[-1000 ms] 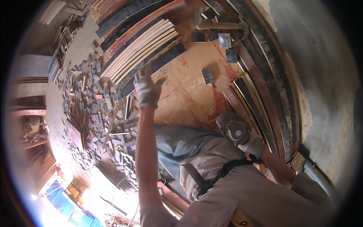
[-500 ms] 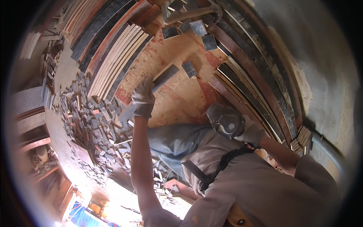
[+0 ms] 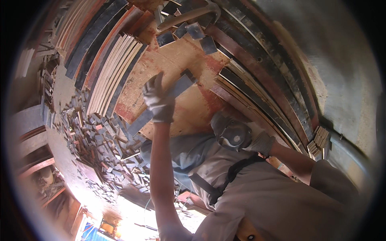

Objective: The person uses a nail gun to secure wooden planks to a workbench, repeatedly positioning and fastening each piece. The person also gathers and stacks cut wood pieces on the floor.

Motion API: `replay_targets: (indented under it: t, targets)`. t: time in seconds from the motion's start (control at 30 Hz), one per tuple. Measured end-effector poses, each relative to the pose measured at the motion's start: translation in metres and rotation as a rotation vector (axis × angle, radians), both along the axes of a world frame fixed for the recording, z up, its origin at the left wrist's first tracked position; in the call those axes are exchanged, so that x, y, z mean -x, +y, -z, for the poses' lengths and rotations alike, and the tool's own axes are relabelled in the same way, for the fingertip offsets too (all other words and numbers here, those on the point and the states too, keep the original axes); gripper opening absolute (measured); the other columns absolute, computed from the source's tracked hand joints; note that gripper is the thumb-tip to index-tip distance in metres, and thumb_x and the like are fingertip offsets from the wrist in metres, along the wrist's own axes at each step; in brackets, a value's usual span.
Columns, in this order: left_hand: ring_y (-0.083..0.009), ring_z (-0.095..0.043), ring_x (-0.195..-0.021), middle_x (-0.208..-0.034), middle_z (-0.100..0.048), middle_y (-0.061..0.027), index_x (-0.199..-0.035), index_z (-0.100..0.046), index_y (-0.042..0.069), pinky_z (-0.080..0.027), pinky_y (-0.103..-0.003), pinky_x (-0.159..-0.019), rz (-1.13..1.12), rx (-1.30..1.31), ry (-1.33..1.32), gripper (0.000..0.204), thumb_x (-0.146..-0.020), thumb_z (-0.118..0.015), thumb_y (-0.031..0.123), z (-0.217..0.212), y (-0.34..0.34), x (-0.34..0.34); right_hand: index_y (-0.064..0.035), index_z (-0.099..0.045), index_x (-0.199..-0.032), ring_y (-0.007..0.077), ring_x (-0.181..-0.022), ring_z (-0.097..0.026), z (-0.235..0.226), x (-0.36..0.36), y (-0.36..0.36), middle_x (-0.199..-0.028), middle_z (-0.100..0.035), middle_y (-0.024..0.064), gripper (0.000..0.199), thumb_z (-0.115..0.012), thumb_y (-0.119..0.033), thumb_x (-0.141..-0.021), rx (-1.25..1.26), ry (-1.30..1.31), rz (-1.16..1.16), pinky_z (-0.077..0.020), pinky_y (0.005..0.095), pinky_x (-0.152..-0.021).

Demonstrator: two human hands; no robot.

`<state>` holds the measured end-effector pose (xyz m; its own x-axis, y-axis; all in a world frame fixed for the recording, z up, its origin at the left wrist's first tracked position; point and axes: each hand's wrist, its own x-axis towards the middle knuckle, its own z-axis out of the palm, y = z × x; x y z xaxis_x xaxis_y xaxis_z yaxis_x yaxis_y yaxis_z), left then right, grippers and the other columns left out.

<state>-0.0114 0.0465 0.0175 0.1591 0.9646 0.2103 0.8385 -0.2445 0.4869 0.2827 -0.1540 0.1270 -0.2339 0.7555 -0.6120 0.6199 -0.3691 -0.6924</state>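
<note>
My left hand, in a pale knitted work glove, lies across a narrow dark-faced wooden strip. Its fingers reach past the strip's far edge and the thumb points away from me; the grip beneath is partly hidden. The strip slants from the near left to the far right over a scuffed tan board. Just beyond its far end a small dark block peeks out. On the right, my gloved right hand is closed around a dark, rounded hand-held power tool, close to my lap.
Stacks of long strips flank the board, left and right. A hammer and several small dark squares lie at the far end. A heap of offcuts covers the left floor; a wall stands right.
My left hand and the strip have shifted right and away together, so the strip's end now partly covers the small block. The whole view has shifted slightly. The power tool stays in my right hand.
</note>
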Motion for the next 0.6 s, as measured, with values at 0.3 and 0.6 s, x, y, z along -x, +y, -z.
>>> replay_targets:
  t: [0.3,0.6]
  targets:
    - [-0.0320,-0.066,-0.098,-0.108,-0.072,-0.0174,-0.101,-0.076,0.006,-0.054,-0.046,-0.086,-0.202,0.313,0.249,0.058,-0.084,-0.076,0.062,-0.010,0.066,-0.194,-0.0013,-0.068,-0.123,0.0437,-0.101,-0.073,0.022,-0.005,-0.018,-0.104,-0.076,0.0236,0.066,-0.092,-0.040,-0.075,-0.133,-0.030,-0.010,-0.0594,0.0493,-0.088]
    - [-0.0395,-0.069,-0.092,-0.095,-0.074,-0.0173,-0.106,-0.073,0.006,-0.056,-0.052,-0.082,-0.138,0.030,0.088,0.045,-0.081,-0.073,0.044,0.013,0.040,-0.172,-0.0022,-0.070,-0.117,0.0412,-0.100,-0.074,-0.002,-0.006,-0.003,-0.105,-0.077,0.0223,0.061,-0.093,-0.038,-0.073,0.098,0.018,0.061,-0.0606,0.0470,-0.086]
